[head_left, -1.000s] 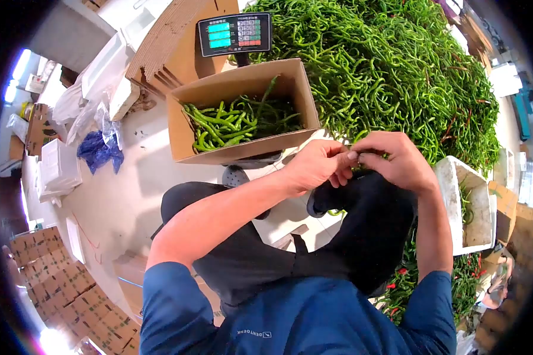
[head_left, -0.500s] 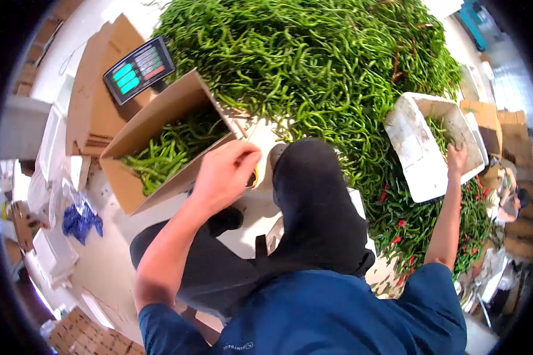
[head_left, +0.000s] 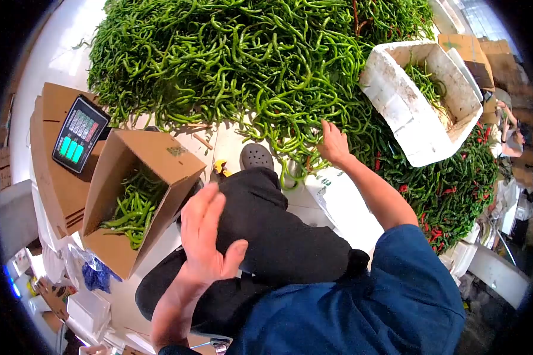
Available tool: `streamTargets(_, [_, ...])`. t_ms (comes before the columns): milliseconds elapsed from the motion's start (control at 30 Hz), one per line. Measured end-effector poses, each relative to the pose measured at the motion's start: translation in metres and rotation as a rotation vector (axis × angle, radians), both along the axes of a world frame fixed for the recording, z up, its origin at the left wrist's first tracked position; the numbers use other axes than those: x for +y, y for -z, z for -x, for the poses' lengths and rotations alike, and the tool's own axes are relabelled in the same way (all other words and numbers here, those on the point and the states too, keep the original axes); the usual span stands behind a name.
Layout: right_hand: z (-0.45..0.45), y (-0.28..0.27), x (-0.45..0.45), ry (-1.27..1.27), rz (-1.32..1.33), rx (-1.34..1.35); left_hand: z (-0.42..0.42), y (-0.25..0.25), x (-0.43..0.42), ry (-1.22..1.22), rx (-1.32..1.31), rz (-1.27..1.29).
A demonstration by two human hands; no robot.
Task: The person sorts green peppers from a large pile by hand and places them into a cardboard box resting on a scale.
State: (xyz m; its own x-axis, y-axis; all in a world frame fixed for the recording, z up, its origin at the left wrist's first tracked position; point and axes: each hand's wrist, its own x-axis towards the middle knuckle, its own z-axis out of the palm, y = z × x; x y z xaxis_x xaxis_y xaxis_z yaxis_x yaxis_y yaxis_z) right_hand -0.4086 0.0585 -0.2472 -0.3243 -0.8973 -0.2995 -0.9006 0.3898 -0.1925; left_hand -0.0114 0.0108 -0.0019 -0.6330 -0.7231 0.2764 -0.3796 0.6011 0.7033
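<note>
My left hand (head_left: 206, 236) is raised over my lap beside the cardboard box, fingers and thumb apart, holding nothing. My right hand (head_left: 334, 144) reaches to the near edge of the large pile of green peppers (head_left: 237, 59), its fingers stretched out over some of them, with nothing seen in its grasp. Green peppers (head_left: 135, 207) lie inside the open cardboard box (head_left: 160, 155) at the left. A white foam box (head_left: 397, 112) with a few green peppers stands tilted at the right of the pile.
A scale display (head_left: 81, 134) stands left of the cardboard box, by folded cardboard (head_left: 47, 177). Green and red peppers (head_left: 450, 195) lie below the foam box. A white sack (head_left: 343, 204) is near my right forearm. Another person (head_left: 508, 127) is at the far right.
The view has swung right. My right hand has left the foam box for the edge of the green pile. My left hand, earlier closed near the cardboard box, has opened.
</note>
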Motion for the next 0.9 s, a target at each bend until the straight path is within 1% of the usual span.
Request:
streamTargets(33, [0.008,0.017,-0.006,-0.024,0.029,0.05,0.0,-0.001,-0.003,0.011,-0.023,-0.021])
streamTargets(67, [0.014,0.022,-0.015,-0.049,0.058,0.101,0.003,-0.004,-0.007,0.042,-0.033,-0.018])
streamTargets(100, [0.025,0.024,-0.023,-0.088,0.087,0.09,0.004,-0.003,-0.009,0.049,-0.015,-0.03])
streamTargets(167, [0.036,0.022,-0.048,-0.096,0.199,0.164,0.006,0.002,-0.013,0.054,0.024,-0.052])
streamTargets(200, [0.042,0.021,-0.063,-0.089,0.225,0.169,0.011,0.005,-0.014,-0.008,0.089,-0.022])
streamTargets(233, [0.043,0.012,-0.079,-0.062,0.186,0.152,0.012,0.008,-0.016,-0.009,0.108,-0.023])
streamTargets(300, [0.046,0.009,-0.108,-0.083,0.208,0.127,0.014,0.011,-0.017,-0.005,0.146,-0.022])
streamTargets(367, [0.044,0.015,-0.134,-0.196,0.207,0.208,0.017,0.01,-0.019,-0.006,0.123,-0.024])
streamTargets(433, [0.039,0.018,-0.155,-0.241,0.107,0.204,0.019,0.012,-0.021,0.003,0.116,-0.02])
streamTargets(567, [0.051,0.049,-0.168,-0.153,-0.135,0.322,0.024,0.011,-0.024,0.013,0.095,-0.047])
streamTargets(667, [0.059,0.057,-0.157,-0.102,-0.096,0.382,0.025,0.013,-0.025,0.016,0.1,-0.075])
streamTargets(767, [0.063,0.059,-0.151,0.004,-0.158,0.298,0.023,0.015,-0.026,0.034,0.091,-0.104])
streamTargets(867, [0.081,0.063,-0.149,-0.17,-0.101,0.191,0.022,0.016,-0.023,0.044,0.105,-0.129])
streamTargets(900, [0.087,0.065,-0.15,-0.181,-0.111,0.167,0.021,0.016,-0.023,0.044,0.112,-0.133])
